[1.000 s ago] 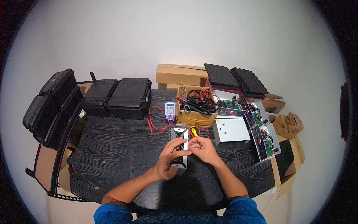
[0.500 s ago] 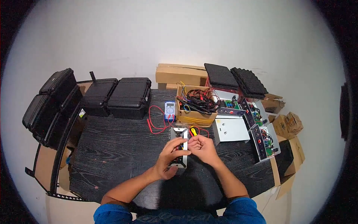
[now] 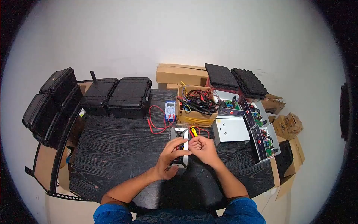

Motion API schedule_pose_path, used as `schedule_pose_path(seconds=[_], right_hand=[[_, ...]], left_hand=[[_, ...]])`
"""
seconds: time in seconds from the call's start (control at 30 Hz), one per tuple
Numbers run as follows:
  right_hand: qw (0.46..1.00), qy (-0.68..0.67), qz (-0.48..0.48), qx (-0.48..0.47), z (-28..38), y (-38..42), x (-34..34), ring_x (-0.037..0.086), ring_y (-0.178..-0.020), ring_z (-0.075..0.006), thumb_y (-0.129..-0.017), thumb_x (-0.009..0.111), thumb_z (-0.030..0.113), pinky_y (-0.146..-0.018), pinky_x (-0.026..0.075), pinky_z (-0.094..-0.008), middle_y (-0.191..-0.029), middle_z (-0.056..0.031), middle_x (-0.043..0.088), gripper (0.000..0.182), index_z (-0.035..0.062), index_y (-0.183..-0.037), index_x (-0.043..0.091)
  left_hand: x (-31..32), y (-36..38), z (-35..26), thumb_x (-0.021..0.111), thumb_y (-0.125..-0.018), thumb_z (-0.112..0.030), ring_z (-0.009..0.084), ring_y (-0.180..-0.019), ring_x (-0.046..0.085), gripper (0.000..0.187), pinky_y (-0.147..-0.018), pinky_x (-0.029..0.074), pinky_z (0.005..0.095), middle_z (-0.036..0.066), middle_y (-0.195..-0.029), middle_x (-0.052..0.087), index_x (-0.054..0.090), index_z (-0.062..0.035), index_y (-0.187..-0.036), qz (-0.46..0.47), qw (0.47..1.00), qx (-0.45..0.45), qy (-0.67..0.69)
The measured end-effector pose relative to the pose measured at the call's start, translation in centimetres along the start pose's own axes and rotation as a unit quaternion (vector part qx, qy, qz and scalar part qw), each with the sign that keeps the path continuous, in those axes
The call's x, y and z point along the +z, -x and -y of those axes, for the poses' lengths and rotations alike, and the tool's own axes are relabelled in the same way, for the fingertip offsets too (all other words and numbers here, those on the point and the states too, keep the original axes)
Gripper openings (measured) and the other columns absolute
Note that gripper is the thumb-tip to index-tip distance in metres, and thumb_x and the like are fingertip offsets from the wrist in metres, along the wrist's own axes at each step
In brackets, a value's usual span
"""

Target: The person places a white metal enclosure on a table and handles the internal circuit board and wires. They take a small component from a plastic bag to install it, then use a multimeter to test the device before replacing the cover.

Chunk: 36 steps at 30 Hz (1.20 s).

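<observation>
A narrow white case with black inner parts [image 3: 180,162] lies lengthwise on the dark table in front of me. My left hand [image 3: 169,157] grips it from the left, its fingers reaching across the top and its thumb near the front end. At the case's right edge, my right hand [image 3: 203,148] is closed in a pinch; anything between its fingertips is too small or hidden to make out. A yellow-and-black tool handle [image 3: 194,132] lies just beyond the right fingers, beside a red wire. Both hands partly cover the inside of the case.
Behind the case are a multimeter [image 3: 170,109] with red leads and a cardboard box [image 3: 195,120] full of cables. To the right sit a white metal cover [image 3: 233,130] and several open enclosures with circuit boards [image 3: 269,143]. Black hard cases [image 3: 129,95] line the left.
</observation>
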State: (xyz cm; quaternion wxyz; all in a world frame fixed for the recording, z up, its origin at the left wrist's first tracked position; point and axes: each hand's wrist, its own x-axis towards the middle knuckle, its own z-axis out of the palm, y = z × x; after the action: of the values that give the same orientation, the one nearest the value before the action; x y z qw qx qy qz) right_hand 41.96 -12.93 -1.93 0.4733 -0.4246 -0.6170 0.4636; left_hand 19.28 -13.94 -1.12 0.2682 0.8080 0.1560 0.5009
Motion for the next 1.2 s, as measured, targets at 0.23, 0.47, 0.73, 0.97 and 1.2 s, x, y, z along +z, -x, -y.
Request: schedule_pose_path(seconds=[0.23, 0.47, 0.73, 0.97, 1.2], right_hand=[[1.0, -0.006, 0.008, -0.007, -0.11, -0.13, -0.08, 0.07, -0.085, -0.0077, -0.091, 0.077, 0.003, -0.078, 0.059, -0.024, -0.094, -0.0053, 0.074, 0.017, -0.0023, -0.104, 0.068], [1.0, -0.024, 0.015, 0.001, 0.06, -0.18, -0.1, 0.07, -0.086, -0.0068, -0.091, 0.078, 0.003, -0.079, 0.058, -0.0226, -0.094, -0.0031, 0.073, 0.017, -0.0007, -0.104, 0.068], [1.0, -0.019, 0.018, -0.009, -0.17, -0.18, -0.17, 0.07, -0.088, -0.0076, -0.092, 0.077, 0.002, -0.081, 0.058, -0.0238, -0.097, -0.0038, 0.072, 0.018, -0.0021, -0.106, 0.068], [1.0, 0.0, 0.027, -0.013, 0.16, -0.14, -0.32, 0.07, -0.091, -0.0087, -0.092, 0.076, 0.002, -0.082, 0.059, -0.0246, -0.099, -0.0052, 0.073, 0.018, -0.0031, -0.107, 0.068], [0.999, -0.003, 0.037, 0.011, -0.05, -0.27, -0.49, 0.071, -0.09, -0.0093, -0.093, 0.075, 0.002, -0.081, 0.058, -0.0243, -0.099, -0.0053, 0.073, 0.017, -0.0028, -0.107, 0.068]], left_hand=[[-0.03, 0.16, 0.24, 0.053, -0.088, -0.04, 0.0439, -0.14, 0.044, 0.054, -0.118, 0.029, 0.0551, 0.025, -0.152, 0.048, 0.068, -0.0111, -0.132, 0.006, 1.0, 0.0, 0.023], [-0.04, 0.34, 0.42, 0.054, -0.087, -0.04, 0.0433, -0.14, 0.043, 0.056, -0.118, 0.029, 0.0535, 0.024, -0.152, 0.047, 0.067, -0.0109, -0.133, 0.009, 1.0, -0.007, 0.021], [-0.03, 0.37, 0.47, 0.055, -0.085, -0.039, 0.0443, -0.14, 0.043, 0.057, -0.119, 0.028, 0.0548, 0.025, -0.153, 0.047, 0.067, -0.011, -0.133, 0.012, 1.0, -0.006, 0.023], [0.0, 0.21, 0.37, 0.055, -0.083, -0.036, 0.044, -0.139, 0.045, 0.056, -0.118, 0.028, 0.0549, 0.025, -0.152, 0.048, 0.068, -0.0112, -0.132, 0.006, 1.0, 0.002, 0.024], [-0.01, 0.11, 0.15, 0.054, -0.086, -0.037, 0.0432, -0.139, 0.045, 0.054, -0.118, 0.029, 0.0541, 0.025, -0.152, 0.048, 0.068, -0.011, -0.132, 0.004, 1.0, 0.0, 0.023]])
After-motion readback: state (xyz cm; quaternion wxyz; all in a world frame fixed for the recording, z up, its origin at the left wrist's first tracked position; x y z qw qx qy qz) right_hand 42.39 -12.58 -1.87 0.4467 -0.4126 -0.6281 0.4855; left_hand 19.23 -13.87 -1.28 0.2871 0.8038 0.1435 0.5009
